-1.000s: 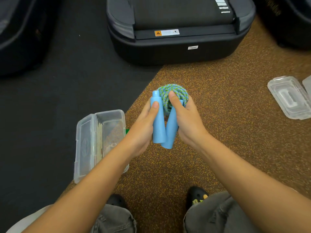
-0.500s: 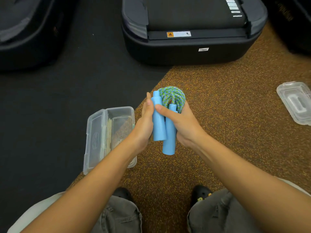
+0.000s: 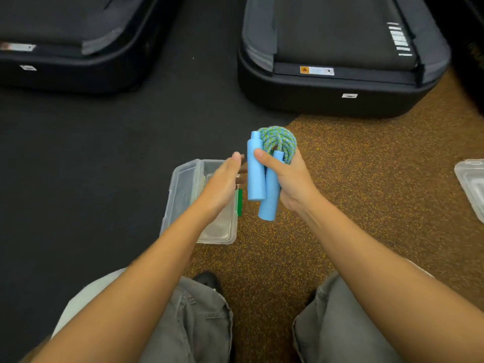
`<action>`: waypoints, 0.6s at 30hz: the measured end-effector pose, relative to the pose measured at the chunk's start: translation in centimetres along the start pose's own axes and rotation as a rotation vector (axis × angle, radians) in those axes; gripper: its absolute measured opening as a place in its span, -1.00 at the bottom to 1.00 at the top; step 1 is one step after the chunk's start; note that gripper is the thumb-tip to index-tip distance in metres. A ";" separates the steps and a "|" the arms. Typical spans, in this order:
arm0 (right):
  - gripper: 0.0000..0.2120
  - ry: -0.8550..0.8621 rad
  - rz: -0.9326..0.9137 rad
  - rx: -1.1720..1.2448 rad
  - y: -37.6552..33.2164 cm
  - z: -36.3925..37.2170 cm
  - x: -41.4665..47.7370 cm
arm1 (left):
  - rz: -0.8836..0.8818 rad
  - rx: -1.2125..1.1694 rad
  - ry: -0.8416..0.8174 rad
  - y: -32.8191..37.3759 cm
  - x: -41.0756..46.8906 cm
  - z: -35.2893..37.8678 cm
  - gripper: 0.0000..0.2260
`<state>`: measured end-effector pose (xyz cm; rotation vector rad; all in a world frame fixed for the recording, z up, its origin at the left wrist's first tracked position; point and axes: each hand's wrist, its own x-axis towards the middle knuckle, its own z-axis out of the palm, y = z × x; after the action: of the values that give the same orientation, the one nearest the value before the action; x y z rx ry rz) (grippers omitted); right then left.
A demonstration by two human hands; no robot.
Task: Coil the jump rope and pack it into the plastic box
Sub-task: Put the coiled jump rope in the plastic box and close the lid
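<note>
The jump rope (image 3: 277,142) is a blue-green braided cord wound into a tight coil, with two light blue foam handles (image 3: 258,179) hanging below it. My right hand (image 3: 290,179) grips the coil and both handles, thumb pressed across the front. My left hand (image 3: 222,184) hovers just left of the handles with its fingers straight and apart, holding nothing. Beneath my left hand the clear plastic box (image 3: 183,189) lies open on the floor, lid folded out to the left; my forearm hides part of it.
Two large black padded cases (image 3: 340,61) stand at the back, left and right. Another clear plastic container (image 3: 471,187) lies at the right edge. The floor is dark mat on the left, brown speckled carpet on the right. My knees and shoes fill the bottom.
My left hand has let go of the handles and drawn slightly left, above the box. My right hand alone now holds the coiled rope. The view has shifted left.
</note>
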<state>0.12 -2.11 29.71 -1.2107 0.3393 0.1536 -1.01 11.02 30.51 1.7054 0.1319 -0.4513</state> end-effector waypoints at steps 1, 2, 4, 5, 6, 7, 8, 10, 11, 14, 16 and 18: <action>-0.51 -0.009 0.001 -0.015 0.1 0.5 -0.3 | -0.009 0.032 0.028 -0.1 -0.3 -0.8 -0.63; -0.54 -0.014 0.001 -0.031 0.3 0.9 -0.5 | -0.017 0.061 0.052 -0.1 -0.7 -1.5 -0.66; -0.56 -0.031 0.002 -0.056 0.5 1.9 -1.1 | -0.032 0.091 0.099 0.0 -1.4 -3.1 -0.70; -0.57 -0.038 0.001 -0.065 0.6 2.3 -1.2 | -0.030 0.095 0.122 0.2 -1.8 -3.8 -0.71; -0.57 -0.038 -0.001 -0.076 0.6 2.7 -1.4 | -0.022 0.104 0.143 0.5 -2.2 -4.5 -0.72; -0.55 -0.031 -0.003 -0.090 0.7 3.1 -1.4 | -0.014 0.120 0.158 0.8 -2.5 -5.3 -0.73; -0.51 -0.024 -0.004 -0.100 0.6 3.5 -1.4 | -0.009 0.135 0.171 1.0 -2.9 -6.0 -0.73; -0.44 -0.015 -0.007 -0.105 0.6 4.2 -1.3 | -0.007 0.147 0.204 1.4 -3.5 -7.2 -0.75; -0.42 -0.017 -0.013 -0.106 0.5 4.4 -1.3 | -0.007 0.161 0.221 1.4 -3.7 -7.7 -0.76; -0.41 -0.034 -0.020 -0.105 0.5 4.8 -1.3 | -0.018 0.244 0.244 1.6 -4.7 -8.5 -0.77; -0.41 -0.066 -0.010 -0.107 0.7 4.9 -1.4 | -0.038 0.272 0.272 1.5 -5.4 -8.8 -0.77; -0.41 -0.084 0.009 -0.110 0.8 4.6 -1.5 | -0.070 0.290 0.294 1.6 -6.1 -8.8 -0.78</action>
<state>-0.76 2.61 30.94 -1.3077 0.2658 0.2324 -4.15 20.29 35.28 2.0520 0.3540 -0.2775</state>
